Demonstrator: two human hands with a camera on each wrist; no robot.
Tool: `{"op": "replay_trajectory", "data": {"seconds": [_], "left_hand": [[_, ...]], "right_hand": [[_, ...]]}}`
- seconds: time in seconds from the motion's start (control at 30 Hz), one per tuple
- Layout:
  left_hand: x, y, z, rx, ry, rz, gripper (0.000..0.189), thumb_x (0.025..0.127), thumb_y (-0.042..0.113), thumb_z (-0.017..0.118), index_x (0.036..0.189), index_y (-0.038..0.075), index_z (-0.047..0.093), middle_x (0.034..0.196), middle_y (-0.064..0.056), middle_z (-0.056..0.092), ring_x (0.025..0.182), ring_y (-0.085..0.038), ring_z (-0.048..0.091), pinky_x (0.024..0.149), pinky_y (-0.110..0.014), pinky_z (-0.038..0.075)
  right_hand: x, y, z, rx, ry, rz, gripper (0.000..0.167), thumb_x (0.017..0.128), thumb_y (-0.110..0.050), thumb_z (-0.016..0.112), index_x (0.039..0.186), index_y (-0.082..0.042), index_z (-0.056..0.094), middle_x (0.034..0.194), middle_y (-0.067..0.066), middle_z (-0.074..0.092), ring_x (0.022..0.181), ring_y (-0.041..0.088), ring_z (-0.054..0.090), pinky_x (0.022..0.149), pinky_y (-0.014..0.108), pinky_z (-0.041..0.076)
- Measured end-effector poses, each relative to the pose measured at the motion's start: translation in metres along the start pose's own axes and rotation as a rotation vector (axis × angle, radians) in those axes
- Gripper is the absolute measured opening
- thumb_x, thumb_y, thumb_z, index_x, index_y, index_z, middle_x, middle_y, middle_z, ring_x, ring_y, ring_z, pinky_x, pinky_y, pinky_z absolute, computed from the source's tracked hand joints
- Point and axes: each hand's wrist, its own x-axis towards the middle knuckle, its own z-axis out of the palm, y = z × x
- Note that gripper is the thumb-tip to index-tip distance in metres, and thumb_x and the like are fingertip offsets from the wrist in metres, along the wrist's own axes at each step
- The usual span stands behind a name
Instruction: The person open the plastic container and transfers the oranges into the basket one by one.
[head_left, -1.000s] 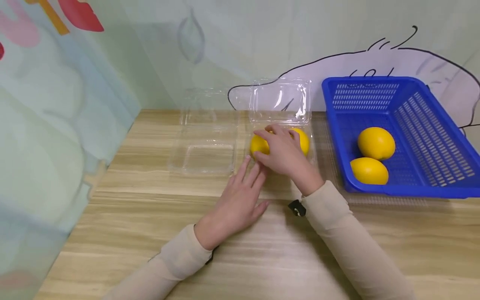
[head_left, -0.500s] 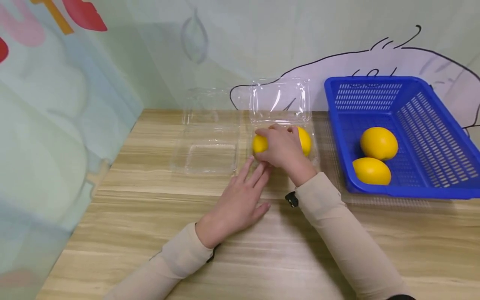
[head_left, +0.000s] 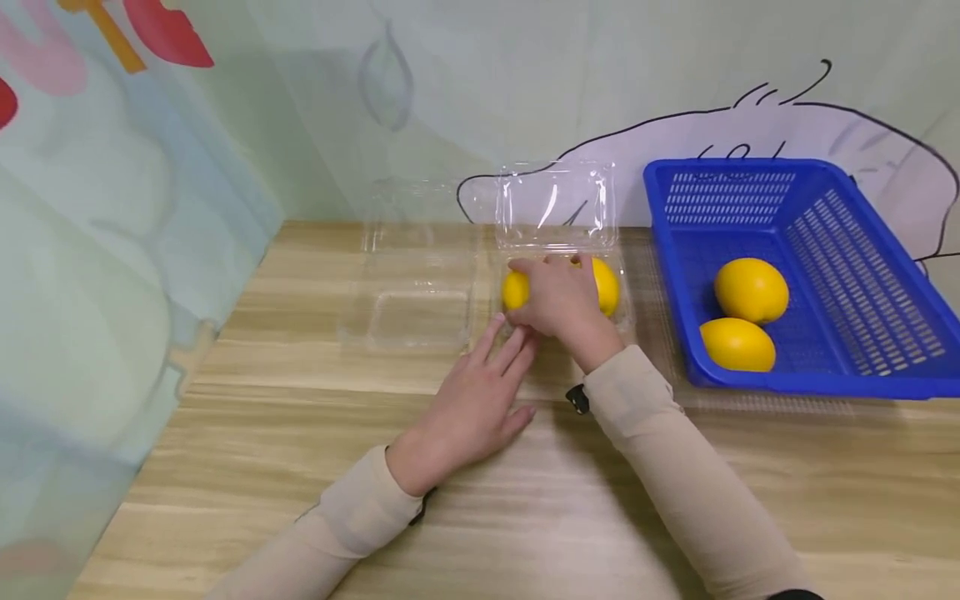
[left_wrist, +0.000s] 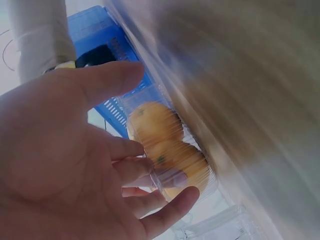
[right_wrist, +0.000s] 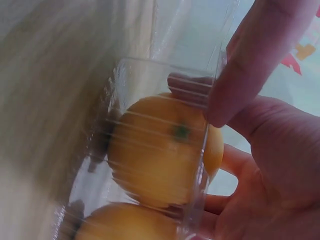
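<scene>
A clear hinged plastic box [head_left: 557, 200] stands with its lid raised at the back. Two yellow-orange fruits, apparently oranges, sit side by side in it. My right hand [head_left: 562, 297] reaches over the box and grips the left orange [head_left: 514, 291], its fingers curled round it. Beside that hand shows the right orange [head_left: 608, 287]. In the right wrist view, the gripped orange [right_wrist: 155, 150] shows a green stem end through the box wall. My left hand [head_left: 472, 407] has its fingers extended, with the fingertips at the box's near left corner.
Another clear hinged box [head_left: 420, 321], lid up, stands on the left. To the right is a blue perforated basket [head_left: 825, 383] holding two oranges, one farther back [head_left: 752, 290] and one nearer [head_left: 738, 345]. A printed wall backs the wooden table [head_left: 300, 467].
My right wrist and forearm have shifted a little to the left, and the hand covers more of the left orange. My left hand keeps its place at the box.
</scene>
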Motion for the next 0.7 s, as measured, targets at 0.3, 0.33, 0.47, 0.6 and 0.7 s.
{"op": "replay_trajectory", "data": {"seconds": [0.3, 0.33, 0.47, 0.6, 0.7], "left_hand": [[-0.001, 0.002, -0.002, -0.036, -0.043, -0.023, 0.084, 0.104, 0.042, 0.067, 0.169, 0.009, 0.024, 0.178, -0.008, 0.015, 0.165, -0.036, 0.002, 0.119, -0.069, 0.036], [-0.001, 0.002, -0.002, -0.035, -0.044, -0.025, 0.085, 0.104, 0.042, 0.066, 0.17, 0.01, 0.024, 0.178, -0.008, 0.014, 0.165, -0.036, 0.002, 0.119, -0.069, 0.036], [-0.001, 0.001, -0.003, -0.026, -0.05, -0.028, 0.086, 0.104, 0.043, 0.066, 0.17, 0.011, 0.022, 0.179, -0.006, 0.011, 0.165, -0.035, 0.001, 0.119, -0.069, 0.036], [-0.002, 0.0, -0.004, -0.027, -0.048, -0.028, 0.086, 0.104, 0.043, 0.066, 0.17, 0.011, 0.021, 0.179, -0.006, 0.011, 0.165, -0.035, 0.0, 0.119, -0.069, 0.036], [-0.002, -0.002, -0.004, -0.032, -0.044, -0.028, 0.086, 0.104, 0.042, 0.067, 0.17, 0.011, 0.022, 0.179, -0.006, 0.012, 0.165, -0.035, 0.002, 0.119, -0.069, 0.036]], "right_hand": [[-0.004, 0.007, 0.005, 0.064, 0.065, -0.037, 0.073, 0.088, -0.039, 0.082, 0.154, -0.02, 0.058, 0.149, 0.011, 0.064, 0.144, 0.034, 0.051, 0.13, 0.058, 0.007], [-0.004, 0.008, 0.005, 0.082, 0.071, -0.041, 0.073, 0.088, -0.039, 0.082, 0.154, -0.019, 0.058, 0.15, 0.01, 0.063, 0.144, 0.034, 0.05, 0.13, 0.058, 0.006], [-0.004, 0.012, 0.007, 0.145, 0.099, -0.057, 0.073, 0.088, -0.038, 0.081, 0.154, -0.017, 0.058, 0.15, 0.011, 0.063, 0.143, 0.034, 0.051, 0.13, 0.058, 0.004], [-0.005, 0.016, 0.008, 0.204, 0.15, -0.084, 0.073, 0.088, -0.038, 0.081, 0.153, -0.016, 0.058, 0.149, 0.012, 0.064, 0.142, 0.034, 0.052, 0.13, 0.057, 0.005], [-0.006, 0.018, 0.006, 0.249, 0.193, -0.114, 0.074, 0.087, -0.038, 0.081, 0.153, -0.016, 0.058, 0.149, 0.012, 0.063, 0.141, 0.034, 0.052, 0.129, 0.055, 0.007]]}}
